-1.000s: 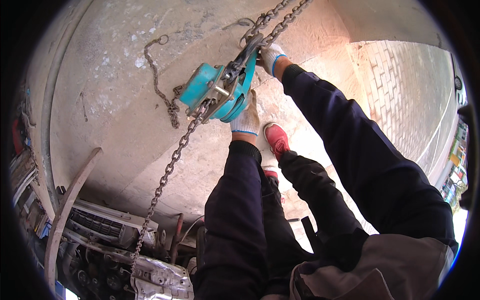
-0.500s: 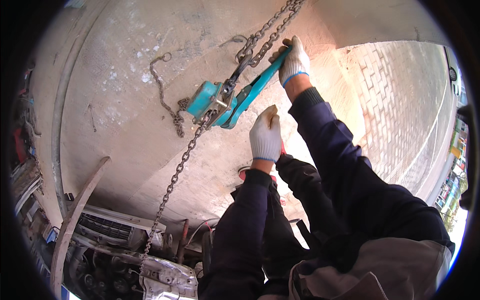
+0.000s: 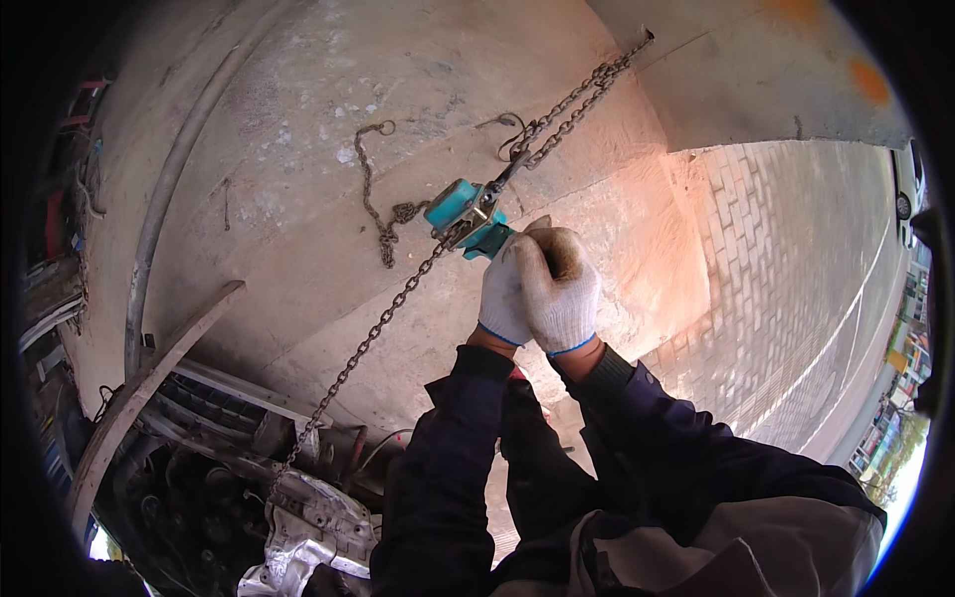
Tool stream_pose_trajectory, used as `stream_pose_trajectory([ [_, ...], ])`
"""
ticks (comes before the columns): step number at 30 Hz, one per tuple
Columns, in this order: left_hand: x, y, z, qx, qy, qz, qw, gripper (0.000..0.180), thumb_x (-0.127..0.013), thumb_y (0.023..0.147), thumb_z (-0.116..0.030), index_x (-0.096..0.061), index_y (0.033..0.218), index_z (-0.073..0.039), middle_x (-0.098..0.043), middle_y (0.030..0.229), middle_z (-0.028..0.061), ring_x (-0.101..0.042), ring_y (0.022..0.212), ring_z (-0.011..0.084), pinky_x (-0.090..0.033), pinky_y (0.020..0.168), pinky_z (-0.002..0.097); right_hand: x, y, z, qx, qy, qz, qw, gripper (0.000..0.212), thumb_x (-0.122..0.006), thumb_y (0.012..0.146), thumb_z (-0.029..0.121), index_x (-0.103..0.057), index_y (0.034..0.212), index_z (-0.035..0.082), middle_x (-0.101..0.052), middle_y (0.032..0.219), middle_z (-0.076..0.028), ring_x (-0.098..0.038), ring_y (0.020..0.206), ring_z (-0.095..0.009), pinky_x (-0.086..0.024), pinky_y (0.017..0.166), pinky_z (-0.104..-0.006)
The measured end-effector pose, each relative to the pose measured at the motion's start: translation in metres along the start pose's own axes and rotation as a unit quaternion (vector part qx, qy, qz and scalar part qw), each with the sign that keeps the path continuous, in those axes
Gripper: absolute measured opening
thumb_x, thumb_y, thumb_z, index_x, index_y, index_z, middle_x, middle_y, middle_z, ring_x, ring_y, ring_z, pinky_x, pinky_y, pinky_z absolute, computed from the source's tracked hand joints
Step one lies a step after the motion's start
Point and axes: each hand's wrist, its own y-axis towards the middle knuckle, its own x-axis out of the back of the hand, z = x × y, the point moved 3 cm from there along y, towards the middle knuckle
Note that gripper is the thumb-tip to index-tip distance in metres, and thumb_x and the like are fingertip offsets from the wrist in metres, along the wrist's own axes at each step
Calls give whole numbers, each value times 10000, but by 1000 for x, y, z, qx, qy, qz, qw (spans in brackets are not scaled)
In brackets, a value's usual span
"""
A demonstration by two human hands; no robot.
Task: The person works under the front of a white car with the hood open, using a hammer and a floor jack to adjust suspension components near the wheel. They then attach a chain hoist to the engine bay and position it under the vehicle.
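A teal lever chain hoist hangs in a taut line of chain above the concrete. Its lever handle points toward me, and its outer end is hidden behind my gloves. My left hand, in a white knit glove, is closed on the handle close to the hoist body. Pressed against it, my right hand is curled in a dirt-stained white glove, also on the handle. A load chain runs from the hoist down to a silvery metal part of a stripped vehicle front.
A doubled chain runs from the hoist to an anchor at the upper right. Loose slack chain lies on the concrete beyond the hoist. A curved bar stands at the lower left. Brick paving spreads to the right.
My right hand has swung the lever down and toward me from its raised position. My left hand, free before, has come up beside it onto the handle. The view has shifted slightly.
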Motion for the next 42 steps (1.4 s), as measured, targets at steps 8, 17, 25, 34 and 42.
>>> stream_pose_trajectory([
  [8, 5, 60, 14, -282, 585, 19, 760, 303, -770, 752, -188, -634, 985, -49, -688, 945, 200, -661, 956, 425, -542, 837, 477, 4, 56, -31, -23, -183, -92, 978, 284, -675, 965, 279, -726, 988, 0, -749, 883, -204, -762, 849, -268, -568, 773, -346],
  [17, -5, 73, 19, -207, 771, 99, 594, 279, -774, 754, -259, -697, 958, -84, -713, 872, 176, -707, 861, 383, -568, 757, 448, 19, 58, -66, -111, -208, -132, 963, 304, -684, 943, 328, -748, 964, 32, -750, 862, -196, -762, 838, -298, -577, 781, -376],
  [25, -11, 131, 29, -183, 754, 28, 630, 275, -732, 797, -296, -648, 962, -92, -714, 770, 158, -722, 774, 375, -580, 693, 475, 23, 142, -92, -131, -212, -65, 966, 351, -673, 952, 337, -749, 1003, -1, -750, 894, -223, -758, 889, -341, -570, 791, -390],
  [34, 31, 219, 79, -3, 821, 28, 570, 262, -663, 859, -294, -641, 1014, -83, -742, 819, 183, -749, 774, 354, -591, 716, 479, 21, 213, -257, -261, -148, 22, 954, 427, -666, 921, 371, -759, 1020, -34, -769, 929, -203, -734, 869, -283, -552, 804, -374],
  [42, 43, 199, 95, -39, 834, 71, 546, 197, -653, 852, -283, -683, 932, -105, -729, 782, 144, -731, 740, 359, -582, 689, 468, 36, 165, -278, -278, -76, -60, 956, 413, -654, 946, 347, -758, 969, -52, -775, 928, -154, -708, 881, -221, -533, 812, -339],
])
